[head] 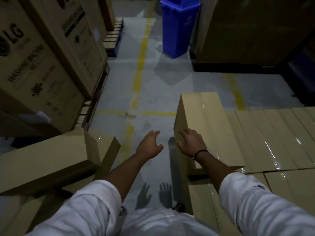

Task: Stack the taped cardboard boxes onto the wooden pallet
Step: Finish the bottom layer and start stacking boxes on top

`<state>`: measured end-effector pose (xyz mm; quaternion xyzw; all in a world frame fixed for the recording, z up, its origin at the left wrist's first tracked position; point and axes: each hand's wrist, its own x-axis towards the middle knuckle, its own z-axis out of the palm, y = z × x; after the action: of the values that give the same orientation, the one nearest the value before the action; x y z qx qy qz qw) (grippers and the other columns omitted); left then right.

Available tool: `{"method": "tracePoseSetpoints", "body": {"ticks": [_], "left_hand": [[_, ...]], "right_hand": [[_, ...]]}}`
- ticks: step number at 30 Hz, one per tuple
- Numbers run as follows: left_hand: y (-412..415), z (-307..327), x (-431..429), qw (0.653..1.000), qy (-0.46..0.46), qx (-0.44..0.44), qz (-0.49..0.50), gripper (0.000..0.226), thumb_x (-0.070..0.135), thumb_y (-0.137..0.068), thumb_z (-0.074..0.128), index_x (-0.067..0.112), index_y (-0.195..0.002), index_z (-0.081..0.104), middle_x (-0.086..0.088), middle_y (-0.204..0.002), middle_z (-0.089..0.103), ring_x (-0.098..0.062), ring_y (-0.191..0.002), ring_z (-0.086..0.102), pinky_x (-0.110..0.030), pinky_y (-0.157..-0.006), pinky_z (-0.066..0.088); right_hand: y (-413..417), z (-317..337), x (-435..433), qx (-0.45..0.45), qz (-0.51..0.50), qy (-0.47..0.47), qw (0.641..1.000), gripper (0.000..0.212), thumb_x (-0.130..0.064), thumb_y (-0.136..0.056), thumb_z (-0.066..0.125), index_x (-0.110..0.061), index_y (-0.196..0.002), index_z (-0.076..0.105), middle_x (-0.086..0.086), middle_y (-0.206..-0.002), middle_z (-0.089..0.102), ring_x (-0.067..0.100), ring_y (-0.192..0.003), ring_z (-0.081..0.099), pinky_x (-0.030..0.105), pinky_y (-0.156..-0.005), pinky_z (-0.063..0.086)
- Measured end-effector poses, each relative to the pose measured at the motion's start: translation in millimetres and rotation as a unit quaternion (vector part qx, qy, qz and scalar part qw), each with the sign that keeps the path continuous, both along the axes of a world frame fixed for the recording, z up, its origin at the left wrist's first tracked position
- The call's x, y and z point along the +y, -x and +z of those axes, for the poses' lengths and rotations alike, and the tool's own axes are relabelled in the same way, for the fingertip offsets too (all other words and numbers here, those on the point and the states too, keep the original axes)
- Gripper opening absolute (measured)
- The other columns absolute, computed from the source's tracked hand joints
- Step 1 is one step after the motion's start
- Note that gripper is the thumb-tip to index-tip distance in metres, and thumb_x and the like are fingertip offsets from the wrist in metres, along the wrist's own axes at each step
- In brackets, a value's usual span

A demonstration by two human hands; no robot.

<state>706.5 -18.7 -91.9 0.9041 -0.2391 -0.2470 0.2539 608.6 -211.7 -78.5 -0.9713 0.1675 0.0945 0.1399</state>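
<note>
A long taped cardboard box (204,120) lies on top of a stack of similar taped boxes (276,137) at the right. My right hand (190,142) rests flat on its near left corner, fingers spread over the edge. My left hand (150,145) hovers open over the floor just left of that box, touching nothing. Another long taped box (51,157) lies tilted on more boxes at the lower left. The pallet under the right stack is hidden.
Large printed appliance cartons (42,57) stand on pallets (114,38) along the left. A blue bin (179,26) stands at the far end of the aisle, a big carton (247,31) to its right. Grey floor (144,99) with yellow lines runs between.
</note>
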Motion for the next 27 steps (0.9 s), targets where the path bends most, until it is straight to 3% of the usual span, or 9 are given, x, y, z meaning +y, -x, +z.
{"method": "tracePoseSetpoints", "body": {"ticks": [9,14,20,25,27], "left_hand": [[-55,-10,195,0.993,0.017,0.009,0.115,0.072,0.034,-0.093,0.071,0.017,-0.155,0.038,-0.006,-0.164,0.031,-0.021,-0.153,0.023,-0.037,-0.120,0.030],[-87,-9,336,0.976,-0.002,0.018,0.218,0.069,0.030,-0.092,0.072,0.013,-0.152,0.043,-0.008,-0.157,0.042,-0.024,-0.146,0.037,-0.033,-0.115,0.034],[-102,-20,446,0.923,0.035,0.063,0.378,0.064,0.025,-0.092,0.072,0.011,-0.149,0.046,-0.011,-0.150,0.047,-0.026,-0.137,0.046,-0.031,-0.108,0.039],[-102,-42,486,0.877,0.078,0.110,0.461,0.063,0.023,-0.093,0.070,0.013,-0.150,0.045,-0.010,-0.147,0.050,-0.025,-0.122,0.057,-0.032,-0.095,0.050],[-102,-51,494,0.862,0.087,0.125,0.484,0.064,0.023,-0.093,0.071,0.015,-0.151,0.045,-0.011,-0.149,0.049,-0.027,-0.125,0.056,-0.033,-0.097,0.051]], "right_hand": [[-108,-11,169,0.005,0.097,0.002,0.995,0.057,-0.046,-0.097,0.052,-0.022,-0.148,0.045,0.006,-0.149,0.046,0.031,-0.132,0.045,0.045,-0.107,0.041],[-172,-17,305,-0.004,0.176,-0.010,0.984,0.056,-0.046,-0.099,0.051,-0.023,-0.149,0.043,0.006,-0.149,0.046,0.030,-0.132,0.045,0.046,-0.107,0.042],[-218,-19,426,0.011,0.284,-0.016,0.959,0.056,-0.045,-0.098,0.053,-0.023,-0.148,0.044,0.006,-0.148,0.046,0.030,-0.129,0.046,0.044,-0.104,0.044],[-246,-27,469,0.043,0.340,0.005,0.939,0.058,-0.046,-0.098,0.053,-0.023,-0.150,0.042,0.007,-0.149,0.045,0.031,-0.129,0.046,0.045,-0.104,0.043],[-259,-31,477,0.058,0.358,0.016,0.932,0.058,-0.046,-0.098,0.053,-0.023,-0.150,0.042,0.008,-0.149,0.045,0.032,-0.130,0.046,0.045,-0.104,0.044]]}}
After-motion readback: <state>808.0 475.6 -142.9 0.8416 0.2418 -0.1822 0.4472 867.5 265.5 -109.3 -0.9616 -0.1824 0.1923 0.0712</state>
